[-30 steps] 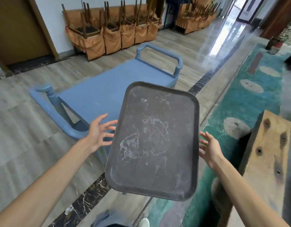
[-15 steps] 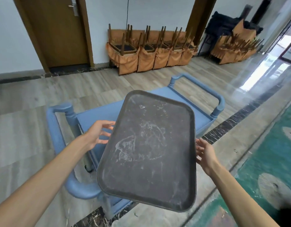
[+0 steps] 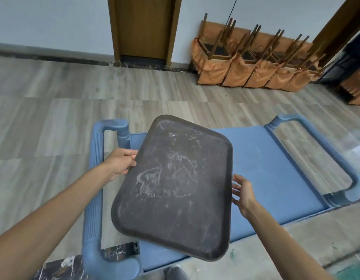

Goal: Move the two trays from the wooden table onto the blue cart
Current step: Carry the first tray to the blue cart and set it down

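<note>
A dark grey, scuffed tray (image 3: 175, 188) hangs tilted above the left half of the blue cart (image 3: 276, 168), clear of its flat deck. My left hand (image 3: 120, 162) grips the tray's left rim near the far corner, thumb on top. My right hand (image 3: 243, 193) presses against the right rim with its fingers spread, its fingertips at the edge. The cart's deck to the right of the tray is bare. Only this one tray is in view; the wooden table is out of sight.
The cart has a ribbed push handle (image 3: 96, 158) on its left end and another handle (image 3: 326, 144) on its right. Stacked upturned chairs with orange covers (image 3: 245, 63) line the far wall beside a brown door (image 3: 143, 27). Wood-look floor surrounds the cart.
My view has swung left, away from the wooden table, so the cart now lies square in front. The tray has come over the cart's left half, and my left hand has closed on its rim.
</note>
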`<state>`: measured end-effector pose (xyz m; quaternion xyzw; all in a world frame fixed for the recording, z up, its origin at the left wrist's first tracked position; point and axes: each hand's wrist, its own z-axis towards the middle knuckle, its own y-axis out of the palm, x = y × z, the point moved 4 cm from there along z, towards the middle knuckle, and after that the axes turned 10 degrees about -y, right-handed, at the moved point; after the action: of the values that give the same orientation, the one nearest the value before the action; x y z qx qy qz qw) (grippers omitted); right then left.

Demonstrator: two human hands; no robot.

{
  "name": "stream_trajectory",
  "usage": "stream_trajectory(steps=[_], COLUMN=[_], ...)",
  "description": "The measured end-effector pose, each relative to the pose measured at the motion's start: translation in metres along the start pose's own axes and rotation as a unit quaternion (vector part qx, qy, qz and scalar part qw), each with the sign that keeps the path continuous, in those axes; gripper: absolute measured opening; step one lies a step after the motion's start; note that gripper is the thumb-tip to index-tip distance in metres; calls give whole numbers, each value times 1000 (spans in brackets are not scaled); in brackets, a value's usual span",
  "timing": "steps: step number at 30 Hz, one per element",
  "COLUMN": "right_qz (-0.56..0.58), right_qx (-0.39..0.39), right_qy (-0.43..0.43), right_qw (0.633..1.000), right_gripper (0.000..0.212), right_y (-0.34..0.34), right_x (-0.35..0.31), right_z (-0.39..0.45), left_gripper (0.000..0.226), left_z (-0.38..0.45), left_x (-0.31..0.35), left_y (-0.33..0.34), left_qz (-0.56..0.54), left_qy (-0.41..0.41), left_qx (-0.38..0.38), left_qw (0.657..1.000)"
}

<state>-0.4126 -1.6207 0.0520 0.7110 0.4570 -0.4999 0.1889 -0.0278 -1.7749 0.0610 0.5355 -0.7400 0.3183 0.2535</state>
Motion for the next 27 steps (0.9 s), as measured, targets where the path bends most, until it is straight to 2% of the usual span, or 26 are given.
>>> stream_trajectory(steps=[7,11,16,19,27], right_qz=[-39,-43,1,25,51], right_qx=[-60,-82,-110,-112,-148], right_qy=[20,23,57,66,71], right_qw=[997,995,992,991,985], right_gripper=[28,30,52,58,61], right_y=[41,50,54,52,46], right_x=[4,5,17,22,28], right_z=[43,59,75,81,92], left_gripper=[42,40,45,44,45], left_z=[22,27,26,25,16], left_x=[-34,-49,-59,-61,-58], left_y=[-1,-3,-1,1,3], left_qz=[-38,-59,-92,-107,-116], left_qy=[-38,-69,-88,-98,-119], left_qx=[117,144,182,196,196], left_qw=[992,985,975,970,966])
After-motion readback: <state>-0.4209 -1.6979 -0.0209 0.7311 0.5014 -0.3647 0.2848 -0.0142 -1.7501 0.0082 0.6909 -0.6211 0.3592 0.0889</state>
